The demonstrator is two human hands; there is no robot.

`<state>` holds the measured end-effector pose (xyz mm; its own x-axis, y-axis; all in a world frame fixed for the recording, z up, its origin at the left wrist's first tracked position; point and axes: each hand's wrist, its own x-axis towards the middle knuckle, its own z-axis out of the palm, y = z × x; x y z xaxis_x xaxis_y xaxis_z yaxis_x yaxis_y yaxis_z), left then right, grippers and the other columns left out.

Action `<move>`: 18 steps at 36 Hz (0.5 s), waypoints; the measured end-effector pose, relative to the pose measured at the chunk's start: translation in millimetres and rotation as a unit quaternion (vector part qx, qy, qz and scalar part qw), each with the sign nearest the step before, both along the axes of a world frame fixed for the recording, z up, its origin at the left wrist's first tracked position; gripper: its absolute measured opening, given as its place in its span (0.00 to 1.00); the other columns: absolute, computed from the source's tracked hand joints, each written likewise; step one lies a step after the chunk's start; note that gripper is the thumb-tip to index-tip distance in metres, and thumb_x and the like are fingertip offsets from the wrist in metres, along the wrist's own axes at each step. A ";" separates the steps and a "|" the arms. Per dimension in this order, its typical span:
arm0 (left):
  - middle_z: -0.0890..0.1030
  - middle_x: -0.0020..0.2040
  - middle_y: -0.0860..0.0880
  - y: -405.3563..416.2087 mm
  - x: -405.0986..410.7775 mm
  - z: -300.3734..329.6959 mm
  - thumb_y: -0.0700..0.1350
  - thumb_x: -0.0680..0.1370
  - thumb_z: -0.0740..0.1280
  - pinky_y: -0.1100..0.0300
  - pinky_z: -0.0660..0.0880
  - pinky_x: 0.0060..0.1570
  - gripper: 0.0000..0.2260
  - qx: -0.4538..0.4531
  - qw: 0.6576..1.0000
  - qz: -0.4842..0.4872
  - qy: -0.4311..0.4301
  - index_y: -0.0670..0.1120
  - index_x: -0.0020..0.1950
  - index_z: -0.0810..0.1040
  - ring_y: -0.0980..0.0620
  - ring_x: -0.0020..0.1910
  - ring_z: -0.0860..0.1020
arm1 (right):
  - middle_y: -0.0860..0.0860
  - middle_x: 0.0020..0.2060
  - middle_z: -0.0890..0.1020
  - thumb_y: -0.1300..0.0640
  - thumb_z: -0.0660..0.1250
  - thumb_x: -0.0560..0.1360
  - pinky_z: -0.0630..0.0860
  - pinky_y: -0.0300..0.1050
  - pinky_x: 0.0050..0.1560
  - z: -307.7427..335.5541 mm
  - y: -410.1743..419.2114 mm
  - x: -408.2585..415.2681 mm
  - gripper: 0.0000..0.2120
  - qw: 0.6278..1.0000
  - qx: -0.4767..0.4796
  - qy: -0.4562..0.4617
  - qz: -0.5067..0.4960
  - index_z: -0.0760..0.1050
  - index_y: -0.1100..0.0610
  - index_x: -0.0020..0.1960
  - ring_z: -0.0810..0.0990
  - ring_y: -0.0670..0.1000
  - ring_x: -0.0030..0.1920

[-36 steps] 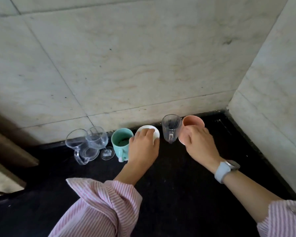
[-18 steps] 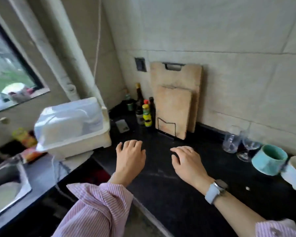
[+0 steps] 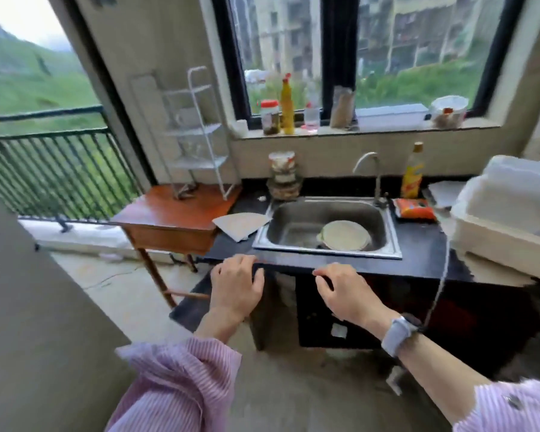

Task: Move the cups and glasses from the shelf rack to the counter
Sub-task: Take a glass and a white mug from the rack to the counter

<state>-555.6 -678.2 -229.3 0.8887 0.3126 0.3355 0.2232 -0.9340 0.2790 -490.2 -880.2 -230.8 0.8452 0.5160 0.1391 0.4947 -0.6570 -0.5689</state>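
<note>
Hands out front: left hand (image 3: 236, 288) and right hand (image 3: 349, 294) loosely curled, holding nothing (rack contents blurred), white shelf rack (image 3: 197, 132) standing on wooden table (image 3: 169, 213) beside black counter (image 3: 418, 244)

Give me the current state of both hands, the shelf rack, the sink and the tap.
left hand: empty, fingers loosely curled, held out near the counter edge.
right hand: empty, fingers loosely curled, watch on the wrist.
shelf rack: upright on the wooden side table; contents too blurred to tell.
sink: holds a round pale plate.
tap: no water visible.
</note>
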 end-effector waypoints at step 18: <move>0.78 0.58 0.44 303.4 81.8 39.8 0.48 0.76 0.62 0.50 0.69 0.56 0.14 -0.006 0.983 0.182 -0.037 0.46 0.60 0.74 0.42 0.57 0.74 | 0.55 0.55 0.80 0.53 0.56 0.77 0.74 0.53 0.58 28.9 366.5 140.4 0.14 0.972 0.019 -0.065 0.225 0.76 0.55 0.57 0.76 0.56 0.56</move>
<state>-473.8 -374.9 -189.5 0.6904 0.6097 0.3894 0.5209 -0.7925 0.3174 -349.9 -513.7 -201.9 0.5102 0.8215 0.2545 0.7957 -0.3386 -0.5022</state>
